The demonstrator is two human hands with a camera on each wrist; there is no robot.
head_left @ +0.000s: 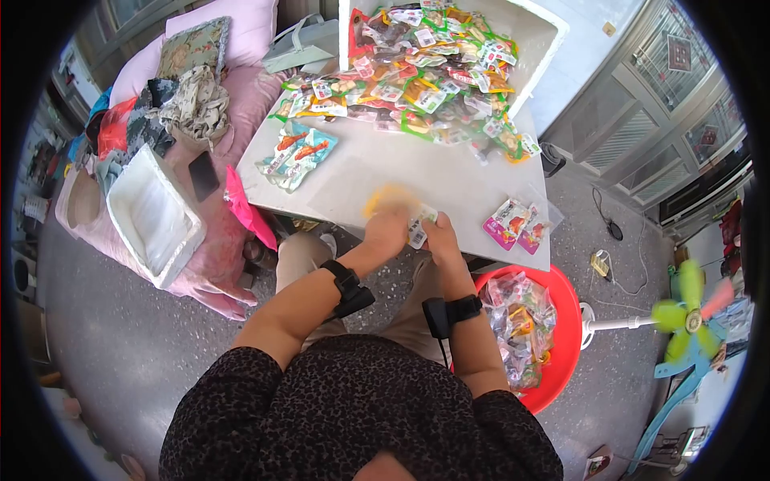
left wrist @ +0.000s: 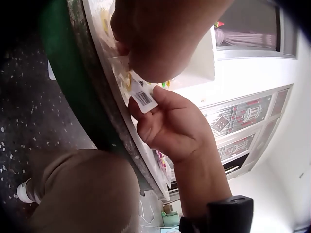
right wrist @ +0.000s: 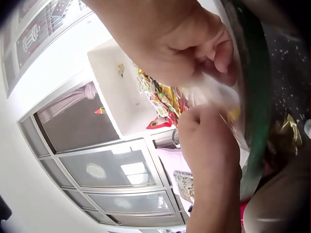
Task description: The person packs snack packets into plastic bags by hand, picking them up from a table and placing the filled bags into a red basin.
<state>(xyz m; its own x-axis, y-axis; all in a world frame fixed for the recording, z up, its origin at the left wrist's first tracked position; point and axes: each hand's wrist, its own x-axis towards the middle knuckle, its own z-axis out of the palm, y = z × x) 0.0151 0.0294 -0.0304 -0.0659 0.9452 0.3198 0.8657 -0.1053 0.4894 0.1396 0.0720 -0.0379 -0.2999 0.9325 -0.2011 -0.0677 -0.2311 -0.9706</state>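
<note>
A small clear and yellow snack packet (head_left: 416,228) is held between my two hands over the front edge of the table (head_left: 345,188); its yellow end is blurred. My right hand (head_left: 443,240) pinches the white corner printed with a barcode (left wrist: 143,98) between thumb and fingers. Close beside it, my left hand (head_left: 387,232) curls its fingers on the packet's other part, and its grip is partly hidden. To the right on the table lie pink and white packets (head_left: 520,224). Blue-and-white packets (head_left: 297,156) with a red picture lie to the left.
Behind, many colourful packets (head_left: 425,88) spill from a white foam box (head_left: 548,48). A red tub (head_left: 568,321) with packets stands at the lower right, near a green-bladed fan (head_left: 691,322). On the bed at left are an open foam box (head_left: 156,216) and a dark phone (head_left: 204,176).
</note>
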